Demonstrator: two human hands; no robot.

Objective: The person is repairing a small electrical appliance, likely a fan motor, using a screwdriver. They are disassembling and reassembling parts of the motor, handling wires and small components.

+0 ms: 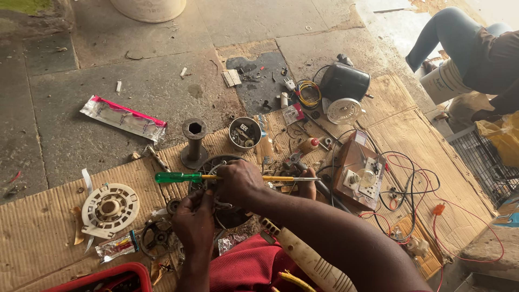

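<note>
Both hands work over a dark round motor part (pixel 230 213) lying on cardboard (pixel 38 227) on the floor. The right hand (pixel 238 184) has its fingers clamped around a green-handled screwdriver (pixel 178 177), whose yellow shaft points right. The left hand (pixel 195 221) has its fingers pinched together on the part's near edge. A white round plastic housing (pixel 110 209) lies to the left, a black spool (pixel 194 141) behind.

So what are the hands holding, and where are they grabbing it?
Both the left hand and the right hand grip the round dark motor part at its near edge. The green-handled screwdriver just lies behind them.
</note>
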